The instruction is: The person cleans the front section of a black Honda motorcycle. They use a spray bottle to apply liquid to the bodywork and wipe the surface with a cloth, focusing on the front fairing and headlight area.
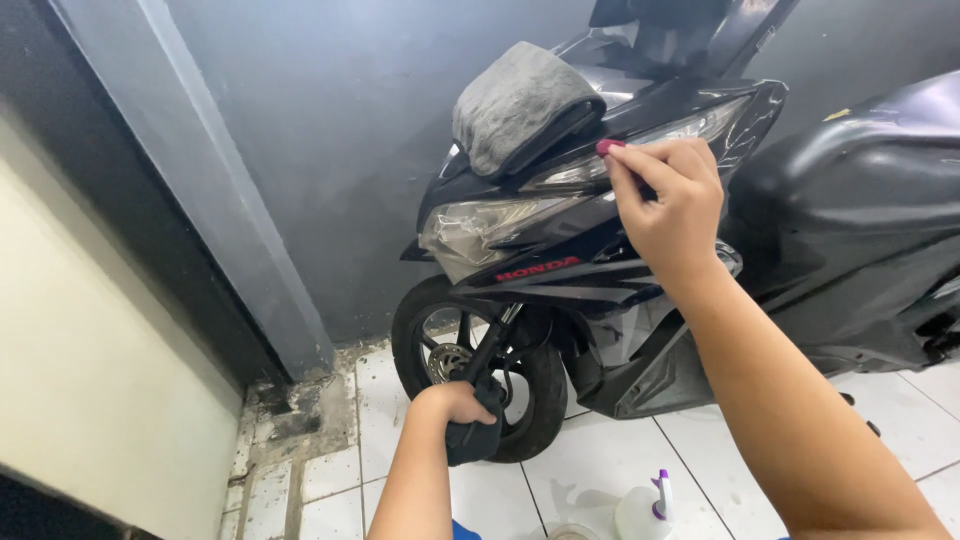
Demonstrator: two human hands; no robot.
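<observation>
The head camera looks down and forward at a dark scooter (600,250) parked on a white tiled floor (600,470) close to a grey wall (340,150). The person's left hand (455,405) is low, at the front wheel (470,365), and is closed in a fist around a dark cloth (472,437) that hangs below the knuckles and lies against the tyre's lower front edge; the fingers are curled under, so how they sit on the cloth is hidden. The right hand (670,205) is raised to the scooter's front panel, just above the headlight (480,225). Its fingers are bent inward and pressed together, the thumb, with a red-painted nail, meeting the forefinger at the edge of the glossy panel by the upper light strip (690,125); it appears to pinch something thin there, but what lies between the fingertips cannot be made out. A folded grey towel (515,100) rests on the top of the front cowl, just left of the right hand and not touching it. Below, near the bottom edge of the view, a pale plastic spray bottle (645,505) with a purple-and-white nozzle stands on the tiles between the two forearms, well apart from both hands. To the right, the body of a second dark scooter (860,200) stands beside the first.
</observation>
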